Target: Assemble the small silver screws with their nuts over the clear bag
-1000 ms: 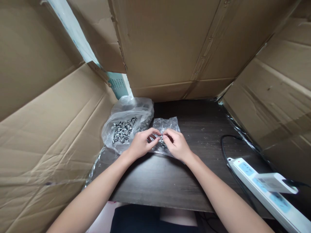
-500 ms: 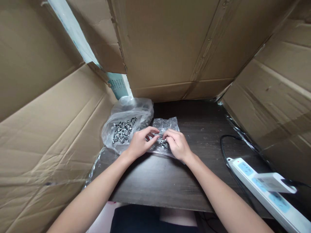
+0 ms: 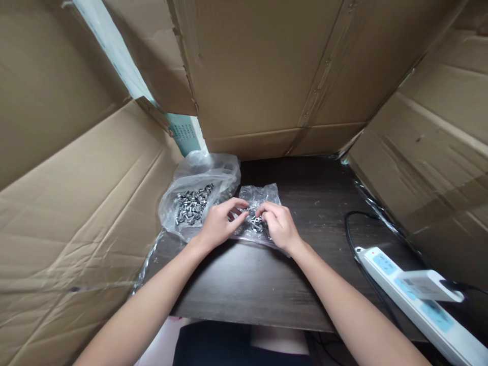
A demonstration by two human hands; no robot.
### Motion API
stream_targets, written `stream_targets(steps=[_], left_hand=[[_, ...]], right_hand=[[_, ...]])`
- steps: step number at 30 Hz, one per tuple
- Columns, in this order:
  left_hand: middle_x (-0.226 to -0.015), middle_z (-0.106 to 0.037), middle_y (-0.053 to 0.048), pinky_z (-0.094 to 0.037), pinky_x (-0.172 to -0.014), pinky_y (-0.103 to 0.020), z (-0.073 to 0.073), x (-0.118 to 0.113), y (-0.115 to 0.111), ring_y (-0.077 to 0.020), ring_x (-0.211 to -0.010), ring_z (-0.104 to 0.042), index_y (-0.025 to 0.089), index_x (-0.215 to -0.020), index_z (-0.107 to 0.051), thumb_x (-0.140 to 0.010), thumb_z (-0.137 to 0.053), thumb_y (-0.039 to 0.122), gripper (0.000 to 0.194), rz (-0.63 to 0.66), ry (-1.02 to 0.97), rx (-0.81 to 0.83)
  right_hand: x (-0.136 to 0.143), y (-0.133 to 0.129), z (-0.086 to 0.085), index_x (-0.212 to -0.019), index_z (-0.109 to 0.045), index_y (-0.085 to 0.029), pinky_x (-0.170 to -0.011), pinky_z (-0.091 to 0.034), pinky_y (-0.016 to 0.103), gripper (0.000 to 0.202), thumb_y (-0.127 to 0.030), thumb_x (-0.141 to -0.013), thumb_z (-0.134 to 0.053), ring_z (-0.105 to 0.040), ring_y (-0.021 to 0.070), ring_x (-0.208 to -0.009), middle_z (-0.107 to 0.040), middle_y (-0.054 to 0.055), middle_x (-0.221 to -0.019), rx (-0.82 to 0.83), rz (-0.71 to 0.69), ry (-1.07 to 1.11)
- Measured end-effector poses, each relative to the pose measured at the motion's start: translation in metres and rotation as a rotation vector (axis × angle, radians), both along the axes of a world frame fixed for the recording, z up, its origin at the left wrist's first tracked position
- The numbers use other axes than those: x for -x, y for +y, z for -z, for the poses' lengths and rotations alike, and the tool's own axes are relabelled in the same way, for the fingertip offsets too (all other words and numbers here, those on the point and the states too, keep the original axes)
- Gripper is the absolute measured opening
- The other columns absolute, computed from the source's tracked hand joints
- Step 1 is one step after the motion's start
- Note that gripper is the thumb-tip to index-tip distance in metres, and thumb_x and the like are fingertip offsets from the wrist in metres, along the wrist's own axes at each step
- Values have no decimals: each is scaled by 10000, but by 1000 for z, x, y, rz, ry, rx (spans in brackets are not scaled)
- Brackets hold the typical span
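Note:
My left hand [image 3: 220,222] is closed in a loose pinch, with a small metal bolt [image 3: 248,209] at the thumb and fingertips. Just right of it, my right hand [image 3: 279,223] has its fingers curled in; what they hold, if anything, is too small to make out. Below the fingertips lie several shiny metal nuts [image 3: 256,221] on a small clear plastic bag [image 3: 263,192]. Beside my left hand, a larger clear plastic bag [image 3: 168,206] stands open with a heap of metal bolts [image 3: 192,206] inside.
The dark wooden table [image 3: 247,279] is walled in by cardboard panels [image 3: 259,76]. At the right lies a white power strip [image 3: 392,284] with a white plug adapter [image 3: 429,285] in it. A black cable [image 3: 347,231] loops beside the strip.
My right fingers have lifted slightly off the nuts, so more of the nuts show. My left hand has stayed nearly still, and the bolt at its fingertips shows more plainly.

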State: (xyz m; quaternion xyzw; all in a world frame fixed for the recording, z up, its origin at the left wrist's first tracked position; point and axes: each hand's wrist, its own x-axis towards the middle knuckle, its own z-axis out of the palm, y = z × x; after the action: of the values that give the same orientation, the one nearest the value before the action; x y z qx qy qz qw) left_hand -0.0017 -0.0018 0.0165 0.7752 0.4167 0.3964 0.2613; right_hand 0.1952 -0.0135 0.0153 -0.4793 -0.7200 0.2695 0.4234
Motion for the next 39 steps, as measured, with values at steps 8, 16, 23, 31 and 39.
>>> stream_targets(steps=[8,16,23,31,39], left_hand=[[-1010,-758,3,-565,-695,-211,3,0,0,-124,-772,-713,216,-1098,-670,-923,-640,267,185,33,38,-8],[-990,-764,-1,-575,-674,-206,1,-1,0,-122,-759,-717,203,-1069,-675,-918,-646,257,163,-7,15,-39],[-964,-766,-7,-580,-682,-214,3,-2,1,-127,-764,-722,199,-1041,-679,-910,-665,257,144,-42,-27,-45],[-979,-766,-12,-583,-685,-225,3,-2,2,-134,-777,-725,201,-1050,-679,-910,-666,265,154,-54,-39,-45],[-978,-765,-5,-581,-690,-213,4,-2,2,-127,-782,-724,206,-1049,-681,-907,-673,256,151,-59,-51,-50]], right_hand=[[2,-1,1,-939,-672,-183,-642,-421,274,243,-148,-850,-449,-563,163,-667,-612,13,-746,-61,-24,26],[3,-1,0,-951,-715,-185,-612,-436,275,292,-92,-828,-467,-551,155,-656,-607,20,-761,-167,-32,80],[2,-2,-1,-684,-701,-193,-621,-452,291,290,-83,-820,-471,-566,153,-646,-613,28,-716,-204,-43,111],[2,0,1,-960,-751,-208,-547,-434,263,356,-68,-784,-475,-519,122,-591,-600,17,-811,-127,-39,82],[2,0,1,-999,-731,-208,-588,-460,277,381,-54,-758,-479,-528,133,-621,-592,20,-836,-146,-4,112]])
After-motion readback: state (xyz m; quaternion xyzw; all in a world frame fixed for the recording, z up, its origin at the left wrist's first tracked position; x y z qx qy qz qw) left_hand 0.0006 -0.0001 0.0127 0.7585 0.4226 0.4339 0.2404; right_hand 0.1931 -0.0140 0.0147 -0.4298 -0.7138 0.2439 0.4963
